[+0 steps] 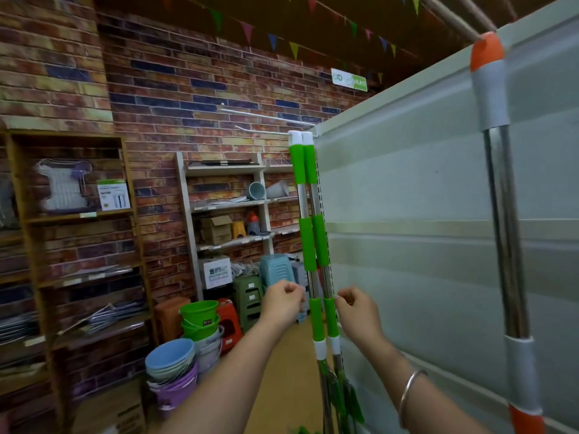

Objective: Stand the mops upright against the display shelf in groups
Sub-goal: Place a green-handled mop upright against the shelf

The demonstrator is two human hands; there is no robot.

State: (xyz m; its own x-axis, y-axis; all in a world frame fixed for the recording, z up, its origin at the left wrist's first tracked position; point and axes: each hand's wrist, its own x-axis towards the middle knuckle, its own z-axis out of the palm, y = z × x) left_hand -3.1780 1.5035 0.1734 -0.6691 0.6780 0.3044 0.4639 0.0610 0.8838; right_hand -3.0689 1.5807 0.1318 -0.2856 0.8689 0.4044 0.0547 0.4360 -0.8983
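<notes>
Two green mops point(310, 233) upright at shelf point(407, 189) edge, hands flanking.

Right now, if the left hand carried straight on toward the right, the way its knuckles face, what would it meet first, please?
Probably the nearer of the two green mops, standing beside the left hand. The gap looks small, though depth is hard to judge from this one view.

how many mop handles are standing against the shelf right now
3. Two green mops stand side by side at the display shelf corner, between the left hand and right hand. An orange mop stands near the right edge. Others may be out of frame.
</notes>
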